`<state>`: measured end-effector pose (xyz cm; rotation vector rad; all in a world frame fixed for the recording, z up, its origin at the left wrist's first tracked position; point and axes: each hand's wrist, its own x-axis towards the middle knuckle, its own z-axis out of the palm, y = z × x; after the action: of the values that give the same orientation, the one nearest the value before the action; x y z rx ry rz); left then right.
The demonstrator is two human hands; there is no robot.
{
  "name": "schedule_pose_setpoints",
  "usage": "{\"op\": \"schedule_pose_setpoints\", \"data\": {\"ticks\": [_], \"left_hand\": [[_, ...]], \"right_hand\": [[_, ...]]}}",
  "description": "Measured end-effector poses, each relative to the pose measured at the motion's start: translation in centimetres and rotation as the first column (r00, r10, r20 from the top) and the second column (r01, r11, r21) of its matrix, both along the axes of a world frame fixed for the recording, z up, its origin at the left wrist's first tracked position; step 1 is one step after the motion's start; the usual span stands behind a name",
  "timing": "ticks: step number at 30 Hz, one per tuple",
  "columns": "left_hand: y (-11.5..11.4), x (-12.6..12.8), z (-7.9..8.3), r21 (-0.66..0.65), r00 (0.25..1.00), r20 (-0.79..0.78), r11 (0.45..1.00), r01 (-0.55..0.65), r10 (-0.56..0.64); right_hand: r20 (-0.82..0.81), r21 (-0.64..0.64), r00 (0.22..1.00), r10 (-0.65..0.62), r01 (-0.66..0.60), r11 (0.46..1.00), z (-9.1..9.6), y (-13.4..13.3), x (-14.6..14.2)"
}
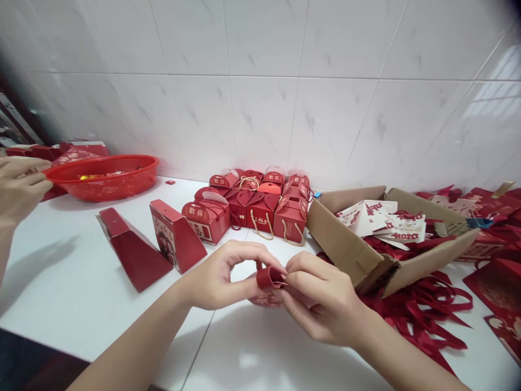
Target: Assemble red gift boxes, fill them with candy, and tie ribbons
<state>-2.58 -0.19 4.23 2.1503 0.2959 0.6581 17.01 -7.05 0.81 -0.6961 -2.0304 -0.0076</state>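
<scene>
We've got the small red paper gift box [265, 278] over the white table [260, 353], in front of the row of finished gift boxes [209, 214]. Left hand [234, 277]: thumb and finger clamped on its folded top. Right hand [321, 298]: fingertips pinched on the same top, right side. We see the open cardboard carton [345, 250] to the right, dark red ribbons [427, 309] beside it, red plastic basket [106, 187] far left.

A small red folded-card piece [265, 279] is showing a curved top and pale-patterned front between the left hand [226, 271] and right hand [328, 296].
</scene>
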Motion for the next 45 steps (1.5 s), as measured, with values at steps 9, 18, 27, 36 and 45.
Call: {"op": "schedule_pose_setpoints", "data": {"ticks": [9, 18, 27, 36, 45], "left_hand": [[-0.1, 1.0, -1.7, 0.081, 0.982, 0.189, 0.997, -0.015, -0.001], [0.4, 1.5, -2.8, 0.476, 0.916, 0.400, 0.859, -0.189, -0.020], [0.7, 1.8, -3.4, 0.496, 0.892, 0.451, 0.839, -0.225, -0.027], [0.0, 2.0, -4.0, 0.352, 0.896, 0.435, 0.897, -0.265, 0.094], [0.1, 1.9, -4.0, 0.409, 0.903, 0.425, 0.876, -0.254, 0.063]], "right_hand": [[0.077, 0.283, 0.997, -0.033, 0.010, 0.959, -0.5, 0.7, 0.7], [-0.047, 0.127, 0.999, -0.011, 0.017, 0.992, -0.8, 1.3, 1.0], [-0.019, 0.137, 0.999, -0.041, 0.043, 0.990, -1.4, 1.4, 0.7], [-0.095, 0.146, 0.996, 0.002, 0.012, 0.989, -1.6, 1.5, 0.8], [-0.095, 0.133, 0.995, -0.002, 0.014, 0.991, -1.1, 1.1, 0.7]]}}
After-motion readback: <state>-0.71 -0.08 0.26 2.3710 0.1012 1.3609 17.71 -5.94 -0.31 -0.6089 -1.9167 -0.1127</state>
